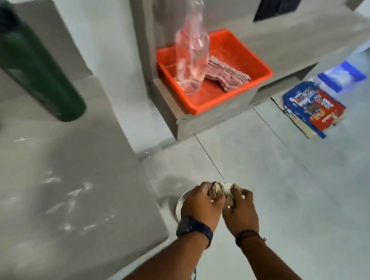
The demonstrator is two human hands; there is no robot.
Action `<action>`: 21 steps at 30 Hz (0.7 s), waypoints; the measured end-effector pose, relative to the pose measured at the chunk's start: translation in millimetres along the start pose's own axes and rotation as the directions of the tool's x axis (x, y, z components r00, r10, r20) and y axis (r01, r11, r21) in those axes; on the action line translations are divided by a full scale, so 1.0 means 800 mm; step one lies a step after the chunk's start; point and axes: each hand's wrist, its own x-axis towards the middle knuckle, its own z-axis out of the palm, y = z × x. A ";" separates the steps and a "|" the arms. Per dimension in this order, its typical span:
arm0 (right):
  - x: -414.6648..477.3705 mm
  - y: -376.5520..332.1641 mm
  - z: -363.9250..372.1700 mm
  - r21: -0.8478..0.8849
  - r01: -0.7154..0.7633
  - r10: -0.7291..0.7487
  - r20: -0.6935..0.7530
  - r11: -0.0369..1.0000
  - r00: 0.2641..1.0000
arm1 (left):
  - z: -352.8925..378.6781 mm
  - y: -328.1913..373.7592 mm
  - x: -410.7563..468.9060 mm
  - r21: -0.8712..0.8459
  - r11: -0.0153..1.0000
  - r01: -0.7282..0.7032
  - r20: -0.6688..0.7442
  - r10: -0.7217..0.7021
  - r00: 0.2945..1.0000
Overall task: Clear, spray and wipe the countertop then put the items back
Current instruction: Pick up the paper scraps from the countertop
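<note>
Both arms reach down and forward, side by side. The left hand (200, 204) and the right hand (241, 210) are curled tight, knuckles up, each gripping one end of a crumpled, greyish-brown rag (217, 191) bunched between them. A dark strap (193, 228) circles the left wrist and a thin thread bracelet (248, 235) the right.

Just under the hands a round, shiny metal bowl (180, 201) shows only its left rim. It sits low over the pale, glossy tiled floor (290, 176).

To the left, near the left arm, runs the grey countertop (63, 179), smooth, with a squared edge and bright streaks on its surface. At its far end stands a tall, dark green cylindrical bottle (39, 77).

Farther off, right of centre, an orange plastic tray (255, 59), rectangular with a raised rim, rests on a grey ledge (303, 37). Inside it a clear glass bottle (192, 52) with a long neck stands upright beside a folded striped cloth (225, 74).

On the floor to the far right lies a flattened blue and red carton (314, 108).
</note>
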 end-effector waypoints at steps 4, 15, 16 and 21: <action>0.023 0.082 0.085 0.046 -0.116 0.109 0.135 0.992 0.985 | 0.102 -0.071 0.012 0.066 0.947 0.315 0.015 -0.316 0.949; 0.092 0.188 0.247 0.081 -0.156 0.116 0.367 0.984 0.923 | 0.248 -0.215 0.104 0.206 0.871 0.447 -0.061 -0.444 0.894; 0.094 0.190 0.254 0.090 -0.160 0.109 0.412 0.983 0.905 | 0.257 -0.223 0.106 0.194 0.872 0.449 -0.059 -0.446 0.893; 0.095 0.189 0.271 0.078 -0.096 0.043 0.505 0.992 0.862 | 0.272 -0.256 0.110 0.215 0.876 0.432 -0.032 -0.436 0.899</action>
